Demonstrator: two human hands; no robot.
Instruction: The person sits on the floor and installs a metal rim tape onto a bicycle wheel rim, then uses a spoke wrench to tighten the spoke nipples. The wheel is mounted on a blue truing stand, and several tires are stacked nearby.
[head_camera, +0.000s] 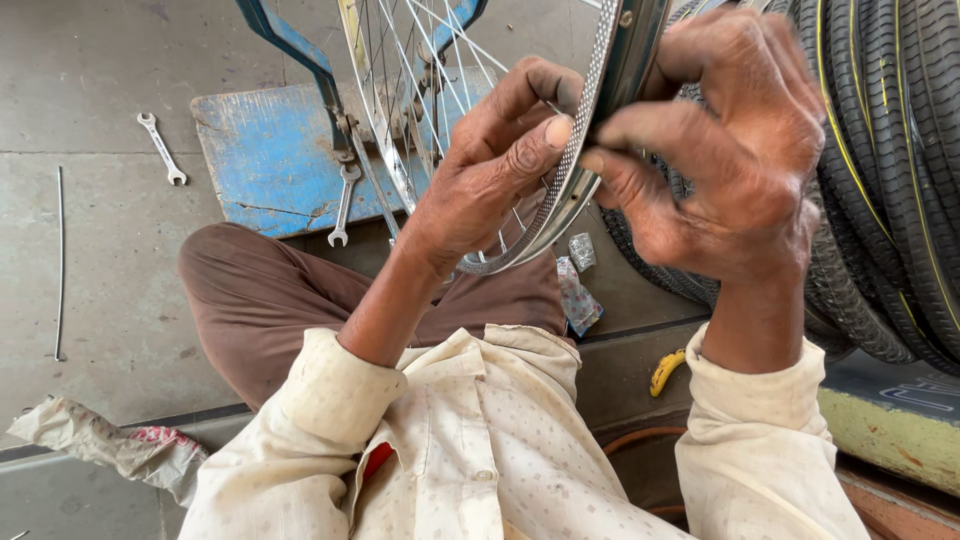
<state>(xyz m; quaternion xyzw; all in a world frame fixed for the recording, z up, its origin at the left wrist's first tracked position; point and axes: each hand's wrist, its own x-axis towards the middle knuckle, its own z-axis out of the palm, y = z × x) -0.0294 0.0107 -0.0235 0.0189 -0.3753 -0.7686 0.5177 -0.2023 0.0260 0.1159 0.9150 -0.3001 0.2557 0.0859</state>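
Left hand (495, 165) w/ thumb and fingers pinched on chrome wheel rim (585, 150), centre frame, above lap. Right hand (735, 150) clamped on rim's outer edge, fingers curled. Stacked tyres (890, 170) just beside, right; spanner (161, 148) on floor, well apart.

The wheel rim (575, 170) was bright polished metal, its face dotted with a fine dimpled pattern, and the thin spokes (400, 70) shone the same way. The stand (270, 150) was metal under blue paint, chipped and scuffed. Two spanners (162, 148) looked like dull grey steel. The tyres (890, 170) were matt black rubber with ribbed tread and thin yellow lines. The floor (90, 250) was rough, stained concrete. The shirt (480, 450) was soft cream cloth, faintly speckled, and the trousers (260, 300) plain brown cloth.
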